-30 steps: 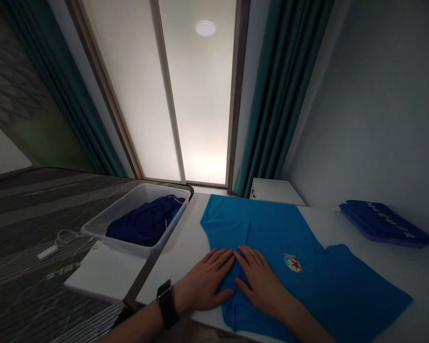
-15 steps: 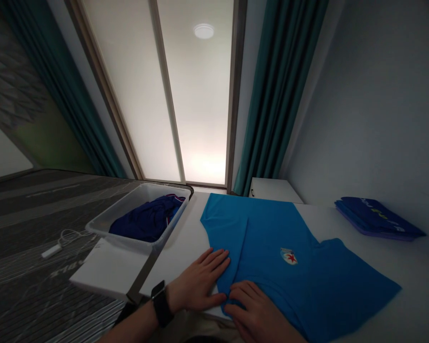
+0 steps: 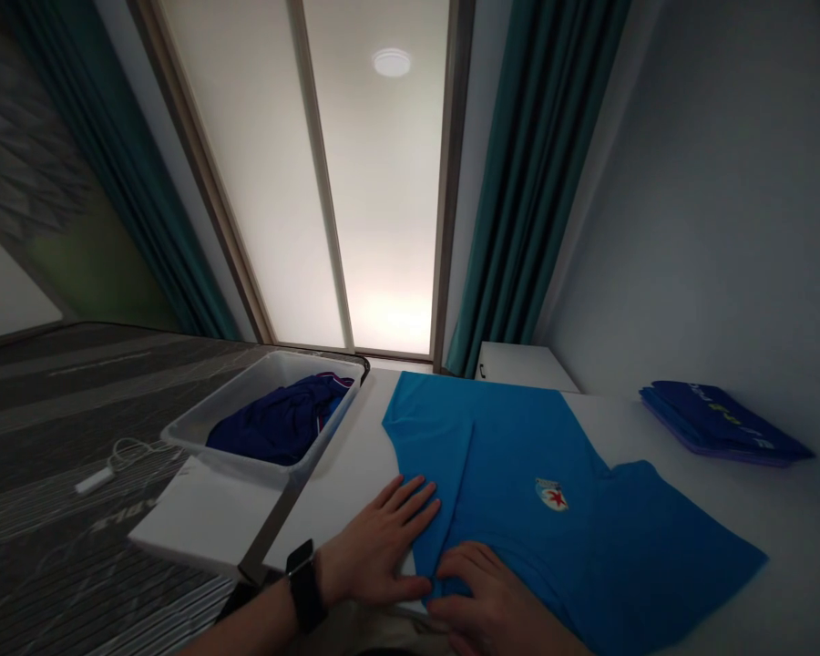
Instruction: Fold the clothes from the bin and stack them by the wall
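A bright blue T-shirt with a small red-star emblem lies spread on the white table, its left side folded inward over the body. My left hand, with a black watch on the wrist, lies flat with fingers spread on the folded part. Just right of it, my right hand has its fingers curled and pinched on the shirt's edge near the table's front. The far right sleeve is stretched out flat.
A translucent bin holding dark blue clothing stands at the left. Folded dark blue garments are stacked at the right by the wall. A white cabinet stands behind the table, and a white cabled object lies far left.
My right hand's fingers have shifted slightly at the shirt's near edge. My left hand stays almost where it was, flat on the fold.
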The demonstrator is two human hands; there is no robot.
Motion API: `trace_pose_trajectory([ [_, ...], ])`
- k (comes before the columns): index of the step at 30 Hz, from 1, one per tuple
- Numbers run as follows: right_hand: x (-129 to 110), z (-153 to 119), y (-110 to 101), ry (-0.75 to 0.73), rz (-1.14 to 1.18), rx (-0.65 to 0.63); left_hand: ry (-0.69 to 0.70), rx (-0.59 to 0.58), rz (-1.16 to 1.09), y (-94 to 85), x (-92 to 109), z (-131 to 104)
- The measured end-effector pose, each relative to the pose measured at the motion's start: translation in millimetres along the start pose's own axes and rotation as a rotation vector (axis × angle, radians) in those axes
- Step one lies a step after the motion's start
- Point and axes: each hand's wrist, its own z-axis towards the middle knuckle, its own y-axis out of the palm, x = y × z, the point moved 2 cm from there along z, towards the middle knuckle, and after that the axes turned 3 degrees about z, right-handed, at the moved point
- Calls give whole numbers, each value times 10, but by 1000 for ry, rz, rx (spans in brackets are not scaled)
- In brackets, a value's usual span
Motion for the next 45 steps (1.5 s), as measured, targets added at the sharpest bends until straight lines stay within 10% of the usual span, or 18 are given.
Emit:
trace_pose_trajectory([
  [6, 113, 120, -267, 234, 31, 167, -76, 75, 14, 44, -124, 119],
  [17, 1001, 441, -342, 458, -175, 161, -191, 145, 110, 24, -689, 638],
  [28, 1804, 935, -598, 795, -297, 228, -250, 137, 78, 205, -779, 666],
  [45, 1763, 992, -513, 710, -378, 242, -236, 114, 106, 175, -786, 599],
])
